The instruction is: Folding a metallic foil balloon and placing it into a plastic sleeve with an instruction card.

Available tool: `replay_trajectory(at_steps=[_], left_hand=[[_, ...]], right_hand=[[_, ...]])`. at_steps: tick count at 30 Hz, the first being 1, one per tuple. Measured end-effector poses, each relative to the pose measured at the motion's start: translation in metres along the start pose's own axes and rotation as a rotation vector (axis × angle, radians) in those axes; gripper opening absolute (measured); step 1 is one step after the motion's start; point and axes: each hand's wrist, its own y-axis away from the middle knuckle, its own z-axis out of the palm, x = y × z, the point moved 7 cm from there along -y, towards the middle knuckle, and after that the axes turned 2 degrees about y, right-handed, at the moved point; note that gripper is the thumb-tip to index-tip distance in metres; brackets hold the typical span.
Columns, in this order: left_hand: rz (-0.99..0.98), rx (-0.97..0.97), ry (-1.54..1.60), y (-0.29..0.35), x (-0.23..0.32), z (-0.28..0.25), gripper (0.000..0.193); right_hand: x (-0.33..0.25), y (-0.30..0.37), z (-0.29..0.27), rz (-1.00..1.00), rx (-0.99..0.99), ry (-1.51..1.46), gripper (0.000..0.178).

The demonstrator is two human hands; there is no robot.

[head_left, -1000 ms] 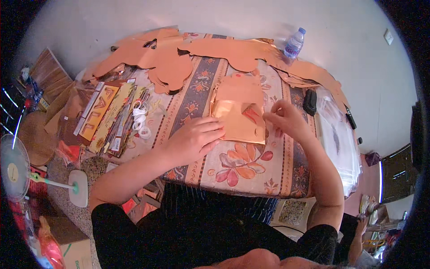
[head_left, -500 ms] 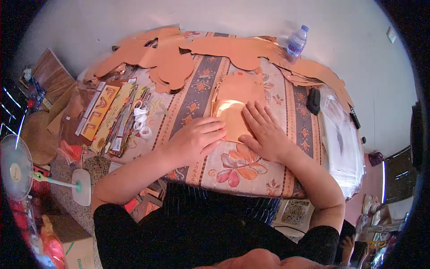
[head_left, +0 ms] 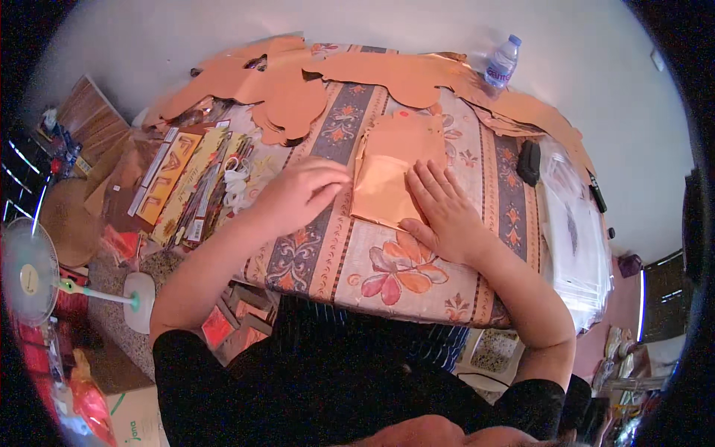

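A folded orange card piece (head_left: 383, 194) lies on the flowered tablecloth (head_left: 316, 268), its upper part a stack of orange sheets (head_left: 410, 138) with a small red dot near the top. My right hand (head_left: 443, 212) rests flat on the right side of the folded piece, fingers stretched out and thumb at its lower edge. Just left of the piece, my left hand (head_left: 302, 194) hovers with loosely bent fingers and the thumb apart from them. Nothing shows in it.
Large orange cut-out sheets (head_left: 380, 74) cover the back of the table. A water bottle (head_left: 503, 63) stands at the back right. Clear plastic bags (head_left: 573, 231), a black stapler-like object (head_left: 529, 162) and a marker (head_left: 597, 194) lie right. Printed strips (head_left: 186, 182) and white bands (head_left: 237, 186) lie left.
My left hand has lifted off the folded card's left edge and moved left and up. My right hand stays pressed on the card.
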Motion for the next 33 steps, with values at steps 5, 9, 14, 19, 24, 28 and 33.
replay_trajectory(at_steps=[5, 9, 14, 19, 24, 28, 33], left_hand=[[0.100, -0.002, 0.015, -0.004, -0.005, 0.014, 0.014], [0.102, 0.003, 0.060, 0.001, 0.000, 0.013, 0.012], [0.126, -0.037, 0.135, 0.007, 0.004, 0.014, 0.010], [0.025, -0.137, 0.330, 0.005, -0.005, 0.020, 0.013], [0.109, -0.157, 0.261, 0.005, -0.001, 0.018, 0.011], [0.139, -0.169, 0.296, 0.004, -0.002, 0.017, 0.010], [0.060, -0.085, 0.169, 0.008, -0.006, 0.016, 0.021]], right_hand=[[-0.001, 0.001, 0.002, 0.018, -0.007, -0.002, 0.074], [0.001, 0.001, 0.001, 0.021, -0.010, 0.001, 0.074], [0.000, -0.001, 0.000, 0.019, 0.013, 0.006, 0.074], [0.002, 0.001, 0.002, 0.021, 0.040, -0.020, 0.074], [0.001, 0.001, -0.001, 0.000, 0.049, 0.002, 0.074], [0.001, 0.000, -0.003, 0.012, 0.034, -0.012, 0.073], [0.000, -0.002, -0.001, 0.008, 0.036, -0.019, 0.073]])
